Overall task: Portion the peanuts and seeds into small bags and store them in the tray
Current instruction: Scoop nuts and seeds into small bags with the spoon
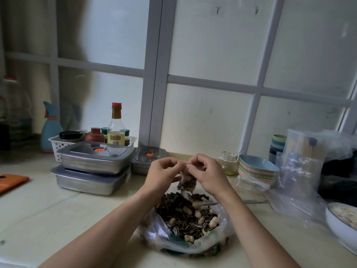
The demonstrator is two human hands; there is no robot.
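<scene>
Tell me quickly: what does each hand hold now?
Left hand: closed, pinching the top of the small bag.
Right hand: closed, pinching the same bag top.

left hand (163, 172) bare | right hand (209, 176) bare | forearms (108, 227) bare

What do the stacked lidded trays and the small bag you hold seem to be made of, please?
The stacked trays look like brushed stainless steel: dull grey sheen. Their lids seem translucent plastic. The small bag looks like thin clear plastic film; peanuts and seeds show through.
</scene>
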